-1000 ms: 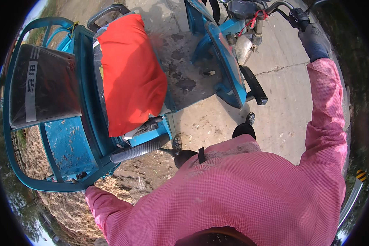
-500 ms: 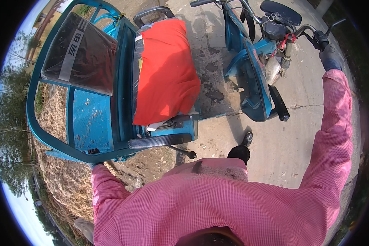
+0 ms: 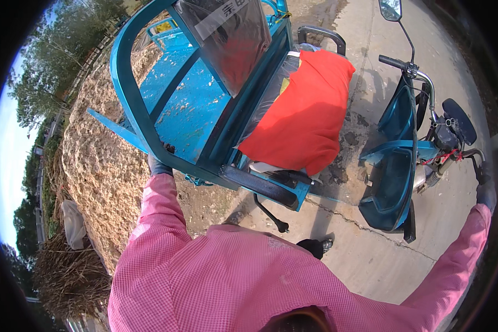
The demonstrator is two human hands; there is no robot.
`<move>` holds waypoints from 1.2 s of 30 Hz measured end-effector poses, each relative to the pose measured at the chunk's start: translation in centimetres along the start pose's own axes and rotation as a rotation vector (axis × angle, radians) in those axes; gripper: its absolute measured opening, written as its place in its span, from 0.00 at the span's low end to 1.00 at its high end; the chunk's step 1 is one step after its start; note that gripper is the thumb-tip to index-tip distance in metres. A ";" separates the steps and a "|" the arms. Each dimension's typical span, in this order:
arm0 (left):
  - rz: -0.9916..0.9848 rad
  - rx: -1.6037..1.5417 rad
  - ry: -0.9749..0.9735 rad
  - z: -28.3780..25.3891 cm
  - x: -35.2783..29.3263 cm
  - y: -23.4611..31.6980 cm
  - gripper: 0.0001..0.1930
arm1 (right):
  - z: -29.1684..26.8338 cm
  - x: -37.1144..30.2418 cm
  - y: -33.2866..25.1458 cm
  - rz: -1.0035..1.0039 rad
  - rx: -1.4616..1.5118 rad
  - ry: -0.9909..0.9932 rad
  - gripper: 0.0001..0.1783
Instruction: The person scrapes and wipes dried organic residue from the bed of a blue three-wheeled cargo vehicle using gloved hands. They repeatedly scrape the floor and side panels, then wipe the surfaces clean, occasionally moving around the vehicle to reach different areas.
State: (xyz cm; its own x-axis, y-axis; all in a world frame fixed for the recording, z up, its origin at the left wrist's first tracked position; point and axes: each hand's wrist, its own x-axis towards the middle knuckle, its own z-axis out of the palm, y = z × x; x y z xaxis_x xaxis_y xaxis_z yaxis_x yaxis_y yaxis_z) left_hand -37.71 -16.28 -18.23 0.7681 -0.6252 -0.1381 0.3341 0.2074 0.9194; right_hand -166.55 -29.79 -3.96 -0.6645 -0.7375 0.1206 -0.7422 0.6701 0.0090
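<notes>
A blue cargo tricycle (image 3: 202, 157) stands in front of me. Its seat is covered by a red cloth (image 3: 307, 113). My left hand (image 3: 160, 163), in a dark glove, is closed round the blue frame rail behind the seat, with the fingertips showing over the inner side. Far to the right, my gloved right hand (image 3: 486, 193) is wrapped round the near grip of the handlebar (image 3: 475, 155). A padded black armrest (image 3: 258, 187) lies between my arms, at the near end of the seat.
A rough, pale brown mound (image 3: 97, 160) rises left of the tricycle, with a pile of dry sticks (image 3: 72, 274) nearer me. A black-tipped lever (image 3: 271, 214) juts out below the seat. Cracked concrete (image 3: 359, 260) runs under the front part. A mirror (image 3: 390, 9) stands at the far handlebar end.
The view has swung left, so the tricycle sits further right and tilted in the picture. More of the cargo bed and mound shows. Both hands keep their holds.
</notes>
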 end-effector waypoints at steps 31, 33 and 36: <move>-0.260 -0.055 -0.010 12.9 -25.8 -1.7 0.27 | -17.8 -70.3 -56.8 -0.719 1.763 -0.305 0.44; -0.225 0.058 -0.229 12.1 -26.1 -0.5 0.26 | -19.7 -73.3 -60.0 -0.392 1.388 -0.058 0.50; -0.438 0.451 -0.669 10.3 -24.3 2.2 0.25 | -19.8 -74.0 -61.5 -0.222 1.301 0.096 0.55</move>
State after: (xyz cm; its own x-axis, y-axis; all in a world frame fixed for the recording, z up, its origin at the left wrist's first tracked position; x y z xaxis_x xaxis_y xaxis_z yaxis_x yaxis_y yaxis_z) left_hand -61.28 -8.45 -9.08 0.1000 -0.9130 -0.3956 0.1681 -0.3764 0.9111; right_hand -70.02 -14.74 6.21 -0.5496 -0.7757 0.3103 -0.4112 -0.0721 -0.9087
